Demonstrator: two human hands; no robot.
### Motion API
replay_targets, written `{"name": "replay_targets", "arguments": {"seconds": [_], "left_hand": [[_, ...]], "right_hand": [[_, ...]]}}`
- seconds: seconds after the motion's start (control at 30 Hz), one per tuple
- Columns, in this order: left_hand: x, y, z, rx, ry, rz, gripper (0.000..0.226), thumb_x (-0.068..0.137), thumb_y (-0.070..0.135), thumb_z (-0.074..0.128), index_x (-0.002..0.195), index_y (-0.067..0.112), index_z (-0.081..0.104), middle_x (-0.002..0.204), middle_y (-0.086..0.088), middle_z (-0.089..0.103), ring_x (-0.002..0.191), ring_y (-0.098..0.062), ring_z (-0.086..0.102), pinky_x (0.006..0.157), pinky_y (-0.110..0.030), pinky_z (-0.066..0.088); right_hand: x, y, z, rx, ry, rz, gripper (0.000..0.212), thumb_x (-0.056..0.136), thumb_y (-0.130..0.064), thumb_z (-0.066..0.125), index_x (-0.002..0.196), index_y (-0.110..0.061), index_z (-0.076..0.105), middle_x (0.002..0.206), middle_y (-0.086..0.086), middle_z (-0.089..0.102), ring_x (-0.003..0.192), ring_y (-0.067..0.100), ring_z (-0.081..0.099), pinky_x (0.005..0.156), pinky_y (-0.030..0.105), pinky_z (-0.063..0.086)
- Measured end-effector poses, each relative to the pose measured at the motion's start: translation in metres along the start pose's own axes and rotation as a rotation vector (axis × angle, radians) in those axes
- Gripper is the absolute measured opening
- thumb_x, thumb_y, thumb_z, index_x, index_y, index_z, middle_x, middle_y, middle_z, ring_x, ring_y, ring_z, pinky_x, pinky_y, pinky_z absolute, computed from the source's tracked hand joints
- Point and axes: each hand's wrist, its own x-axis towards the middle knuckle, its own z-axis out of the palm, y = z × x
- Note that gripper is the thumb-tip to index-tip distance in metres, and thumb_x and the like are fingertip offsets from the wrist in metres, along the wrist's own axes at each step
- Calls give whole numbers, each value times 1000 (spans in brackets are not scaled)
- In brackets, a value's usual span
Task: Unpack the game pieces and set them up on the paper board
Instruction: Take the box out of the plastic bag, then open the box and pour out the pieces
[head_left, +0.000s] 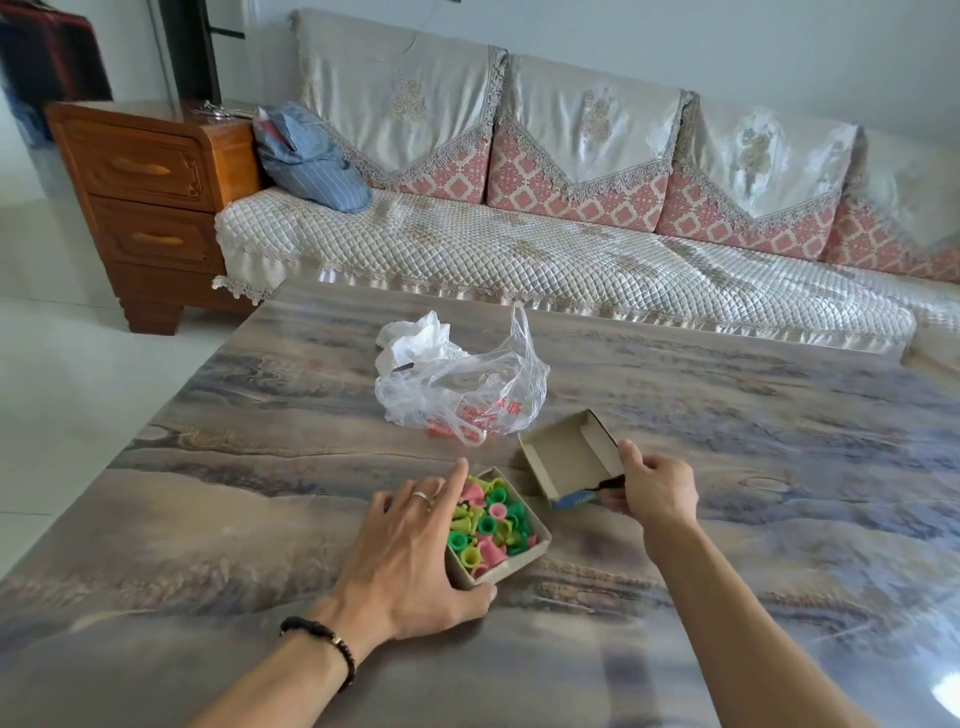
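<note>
Left hand: left hand (410, 551) lies nearest the camera, fingers spread along the side of the box tray (535, 553) and thumb curled round its near corner, likely to steady it so nothing spills.
Game pieces: green, pink and yellow game pieces (488, 525) fill the tray, none taken out yet.
Right hand: right hand (654, 486) pinches the near edge of the box lid (566, 457), which is turned hollow side up and tilted, probably being put aside just beside the tray.
Surface: marbled surface (727, 415) carries both box halves; no paper board is visible on it.
Plastic bag: crumpled clear plastic bag (462, 387) with red print lies behind the box; whether the board is inside cannot be told.
Beyond: sofa (571, 249) and wooden cabinet (150, 192) stand behind the surface.
</note>
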Motion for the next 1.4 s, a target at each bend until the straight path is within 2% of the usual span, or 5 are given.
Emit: {"name": "replay_targets", "arguments": {"seconds": [0.33, 0.63, 0.77, 1.23, 1.4], "left_hand": [[-5, -11, -4, -202, -75, 44, 118, 61, 74, 62, 150, 34, -3, 154, 7, 23, 142, -7, 12, 112, -21, 5], [-4, -8, -10, -178, -87, 0, 130, 54, 77, 67, 151, 28, -5, 150, 4, 31, 138, -12, 23, 114, -22, 8], [-4, -8, -9, -182, -98, 0, 132, 53, 74, 67, 151, 28, -7, 150, 2, 34, 137, -13, 29, 117, -29, 13], [-1, -16, -4, -193, -75, 4, 115, 54, 82, 58, 148, 32, 14, 146, 8, 36, 135, -11, 29, 116, -29, 13], [0, -16, -4, -215, -54, 25, 106, 55, 82, 59, 143, 34, 24, 140, 13, 38, 129, -8, 32, 114, -26, 14]], "right_hand": [[17, -2, 27, 117, -114, 95, 10, 82, -16, 61, 82, -7, 65, 72, 6, 67, 69, 21, 72, 76, 37, 60], [-62, 10, 31, -630, -327, -1027, 25, 87, -39, 58, 102, -21, 66, 96, -9, 65, 89, 10, 57, 71, 28, 50], [-72, 10, 51, -921, -424, -1258, 38, 90, -50, 38, 111, -26, 59, 105, -4, 57, 94, 18, 54, 77, 34, 46], [-66, 11, 72, -802, -340, -1162, 36, 96, -47, 36, 80, -17, 49, 72, -2, 63, 61, 27, 59, 54, 41, 49], [-56, 0, 73, -411, -278, -750, 37, 92, -32, 54, 64, -8, 53, 54, -4, 53, 49, 14, 47, 50, 30, 40]]}}
